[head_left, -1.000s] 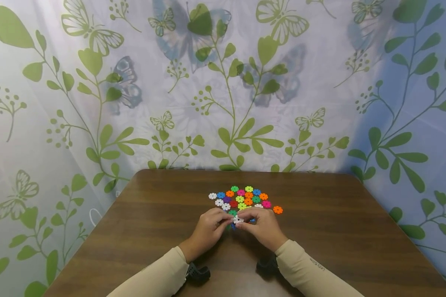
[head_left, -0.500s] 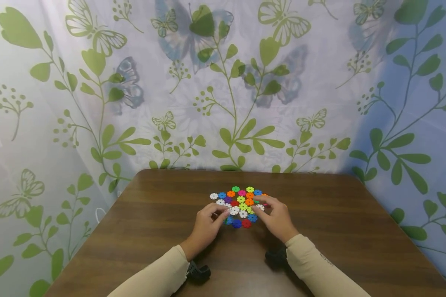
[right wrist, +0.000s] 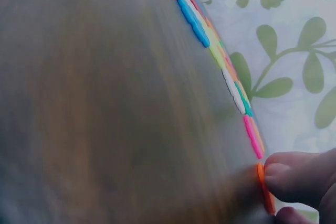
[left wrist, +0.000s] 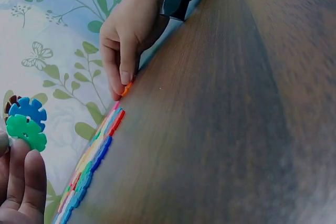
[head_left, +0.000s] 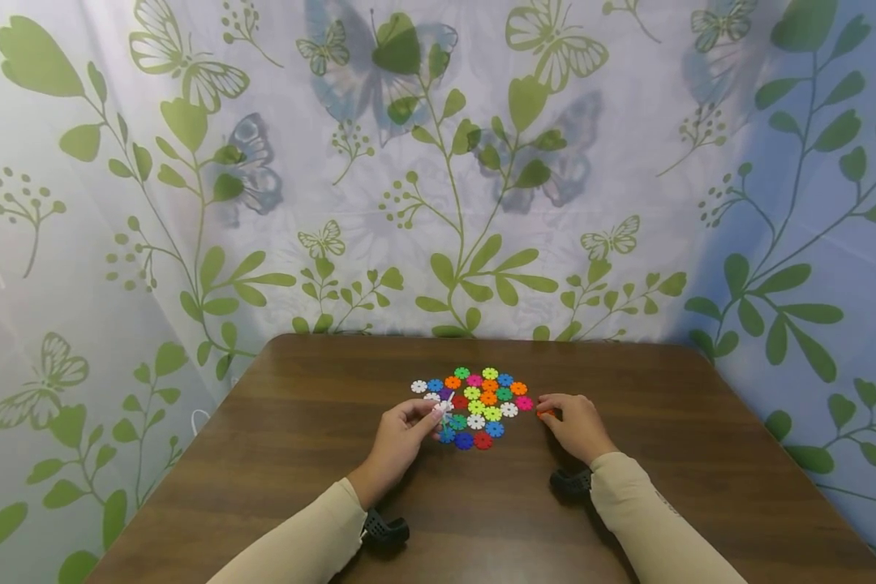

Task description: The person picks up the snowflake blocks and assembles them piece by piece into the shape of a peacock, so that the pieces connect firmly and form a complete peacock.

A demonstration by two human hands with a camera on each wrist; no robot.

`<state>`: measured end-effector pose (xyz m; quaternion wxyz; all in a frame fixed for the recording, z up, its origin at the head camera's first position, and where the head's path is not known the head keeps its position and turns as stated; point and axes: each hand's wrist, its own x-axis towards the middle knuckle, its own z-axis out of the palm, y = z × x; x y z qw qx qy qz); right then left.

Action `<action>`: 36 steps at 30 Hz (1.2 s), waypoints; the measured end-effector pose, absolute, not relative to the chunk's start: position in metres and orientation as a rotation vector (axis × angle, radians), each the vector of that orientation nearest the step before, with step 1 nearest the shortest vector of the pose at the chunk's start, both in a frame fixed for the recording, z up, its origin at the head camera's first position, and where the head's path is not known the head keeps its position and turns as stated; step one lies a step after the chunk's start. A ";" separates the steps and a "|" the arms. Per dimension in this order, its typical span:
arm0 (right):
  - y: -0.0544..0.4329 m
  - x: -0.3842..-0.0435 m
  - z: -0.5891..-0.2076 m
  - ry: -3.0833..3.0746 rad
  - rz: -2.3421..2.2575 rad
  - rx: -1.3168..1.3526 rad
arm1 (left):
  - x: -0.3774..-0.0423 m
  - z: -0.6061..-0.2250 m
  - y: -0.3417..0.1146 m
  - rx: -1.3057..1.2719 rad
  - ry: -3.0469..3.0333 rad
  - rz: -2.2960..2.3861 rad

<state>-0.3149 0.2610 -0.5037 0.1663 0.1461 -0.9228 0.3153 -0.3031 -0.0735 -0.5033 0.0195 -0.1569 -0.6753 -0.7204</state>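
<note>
Illegibly small lettering [head_left: 667,503] marks the right sleeve [head_left: 664,535].
The left hand [head_left: 401,438] pinches a notched-disc cluster [left wrist: 26,124]; the right hand [head_left: 577,423] pinches an orange flower disc [right wrist: 265,190] at the worktop [head_left: 299,438], just beside spread multicoloured discs [head_left: 488,398]; butterfly-print cloth [head_left: 438,178] hangs behind.

Orange disc [right wrist: 264,190], green disc [left wrist: 26,132], blue disc [left wrist: 29,109], brown wood-grained table [head_left: 263,454], white cloth [head_left: 423,235] in green leaf-and-butterfly print

No legible text, brand or number in any view. Right sleeve [head_left: 646,519] carries a small dark mark [head_left: 667,504] along the forearm, seen in the head view; possibly lettering, too small and blurred to make out any characters.
</note>
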 end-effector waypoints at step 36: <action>0.195 -0.286 -0.473 -2.392 1.512 0.906 | -0.300 -0.507 -0.072 -0.750 -2.267 -1.626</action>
